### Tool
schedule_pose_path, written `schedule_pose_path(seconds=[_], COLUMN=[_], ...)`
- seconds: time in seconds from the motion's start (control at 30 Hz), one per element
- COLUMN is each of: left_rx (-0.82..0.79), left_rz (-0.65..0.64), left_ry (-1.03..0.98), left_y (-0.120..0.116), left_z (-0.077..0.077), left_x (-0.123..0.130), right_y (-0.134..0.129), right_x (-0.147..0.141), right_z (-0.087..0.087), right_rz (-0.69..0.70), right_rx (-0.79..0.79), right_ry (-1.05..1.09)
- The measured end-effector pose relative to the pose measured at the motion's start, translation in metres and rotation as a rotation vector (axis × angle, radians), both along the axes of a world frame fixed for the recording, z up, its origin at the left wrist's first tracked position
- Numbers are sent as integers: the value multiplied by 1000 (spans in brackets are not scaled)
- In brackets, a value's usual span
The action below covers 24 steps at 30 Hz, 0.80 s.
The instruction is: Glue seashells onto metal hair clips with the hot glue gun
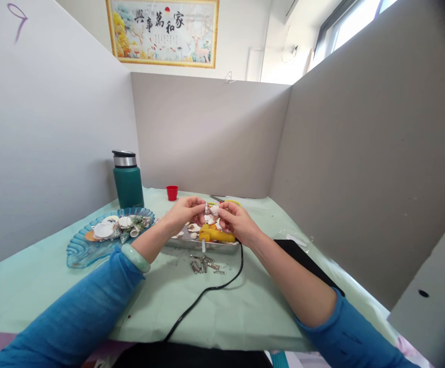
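Observation:
Over the metal tray (222, 249), my left hand (187, 211) pinches a small shiny metal piece (207, 208). My right hand (238, 221) is closed on a small whitish shell piece (214, 210), close beside the metal piece; whether the two touch is hard to tell. Under my hands, a yellow glue gun (217, 234) lies across the tray among white and brown shells (194, 228), its pale nozzle pointing toward me. Several small metal clips (204, 265) lie in a loose pile on the green cloth in front of the tray.
A blue glass dish (80, 254) with shells stands at the left, near a green bottle (128, 185). Behind are a red cup (172, 192) and scissors (232, 202). A black cord (203, 292) crosses the cloth; a black flat object (306, 263) lies right.

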<state>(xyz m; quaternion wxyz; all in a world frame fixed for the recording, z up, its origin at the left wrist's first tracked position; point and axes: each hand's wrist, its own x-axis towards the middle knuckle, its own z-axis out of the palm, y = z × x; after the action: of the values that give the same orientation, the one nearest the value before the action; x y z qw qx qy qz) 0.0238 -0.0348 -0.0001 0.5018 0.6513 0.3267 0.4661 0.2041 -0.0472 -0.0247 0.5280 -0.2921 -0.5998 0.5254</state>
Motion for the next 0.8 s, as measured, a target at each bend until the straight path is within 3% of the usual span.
schedule_pose_path(seconds=[0.23,0.47,0.8], left_rx=[-94,-70,-44], left_rz=[-48,-87,-77], left_ry=[-59,-65,-36], left_y=[-2,5,-2], left_z=[0,-9,-4], left_x=[-2,-2,-1], right_y=[4,1,-1], right_x=[0,-3,-1], right_z=[-4,-4,-1], right_rz=[38,54,-5], right_rx=[18,40,35], right_ry=[12,-14,-109])
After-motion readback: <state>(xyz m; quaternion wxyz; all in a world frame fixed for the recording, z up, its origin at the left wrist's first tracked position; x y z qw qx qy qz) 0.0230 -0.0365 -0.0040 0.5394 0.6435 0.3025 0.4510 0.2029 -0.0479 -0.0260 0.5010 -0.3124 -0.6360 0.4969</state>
